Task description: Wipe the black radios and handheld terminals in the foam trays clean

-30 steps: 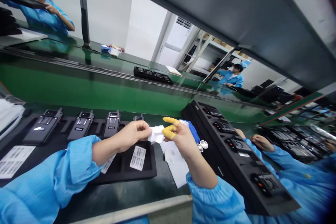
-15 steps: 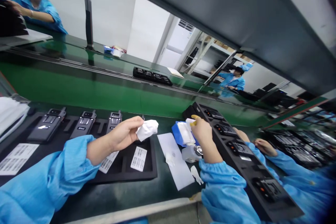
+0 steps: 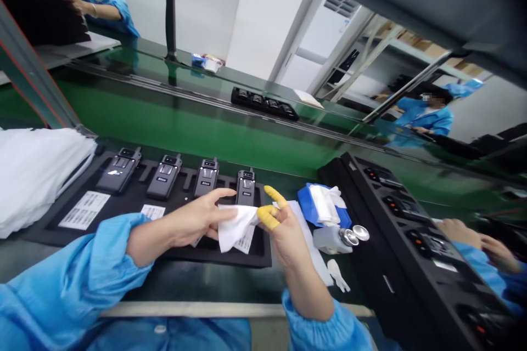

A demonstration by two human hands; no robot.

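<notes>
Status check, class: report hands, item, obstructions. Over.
Left hand and right hand both pinch white wipe. Held above black tray. Nothing between. Over.

Left hand (image 3: 197, 218): reaches right, fingers pinched, thumb on top.
Right hand (image 3: 282, 227): raised near it, yellow-capped fingers (image 3: 275, 197) pinched.

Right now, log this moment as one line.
left hand: pinching white wipe | right hand: yellow finger cots, gripping wipe's other edge | below: black tray with four handsets | right: blue wipe pack, small bottle
</notes>
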